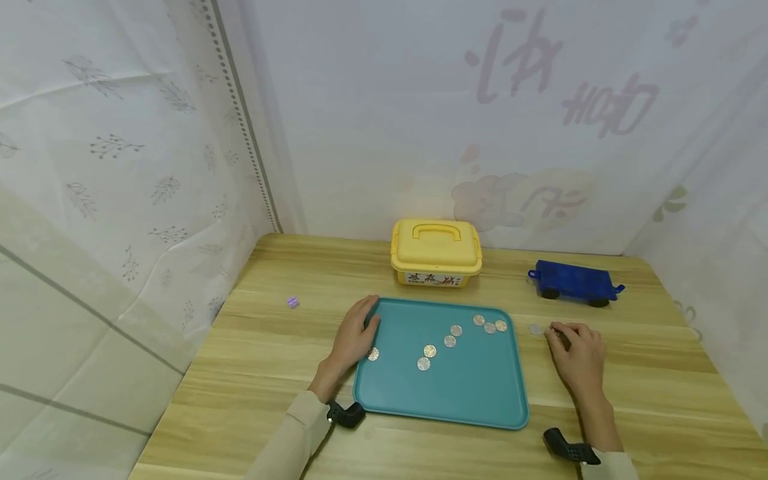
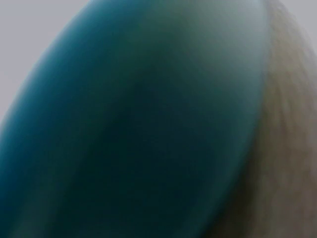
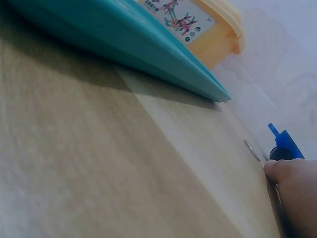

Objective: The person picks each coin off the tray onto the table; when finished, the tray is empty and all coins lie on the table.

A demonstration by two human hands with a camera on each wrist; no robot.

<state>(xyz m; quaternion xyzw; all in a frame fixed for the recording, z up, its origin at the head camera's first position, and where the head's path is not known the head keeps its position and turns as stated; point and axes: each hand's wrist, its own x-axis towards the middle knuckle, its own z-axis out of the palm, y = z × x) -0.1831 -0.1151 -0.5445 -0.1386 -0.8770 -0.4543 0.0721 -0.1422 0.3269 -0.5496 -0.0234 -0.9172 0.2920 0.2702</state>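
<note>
A teal tray [image 1: 444, 393] lies on the table with several silvery coins [image 1: 429, 351] spread over it. Across its left rim rests my left hand [image 1: 353, 337], fingers stretched along the edge and thumb over the inside, beside one coin [image 1: 373, 354]. To the right of the tray, my right hand [image 1: 579, 353] is low at the tabletop with bent fingers. A small shiny edge, apparently a coin, shows between its thumb and fingers, mostly hidden. Just left of these fingertips another coin [image 1: 535, 329] lies on the wood; the right wrist view shows it edge-on.
A yellow lidded box [image 1: 437, 250] with a handle stands behind the tray. At the back right is a blue wheeled cart [image 1: 575, 281]. A small purple piece [image 1: 293, 302] lies on the wooden table [image 1: 252, 373] at left. The left wrist view is blurred.
</note>
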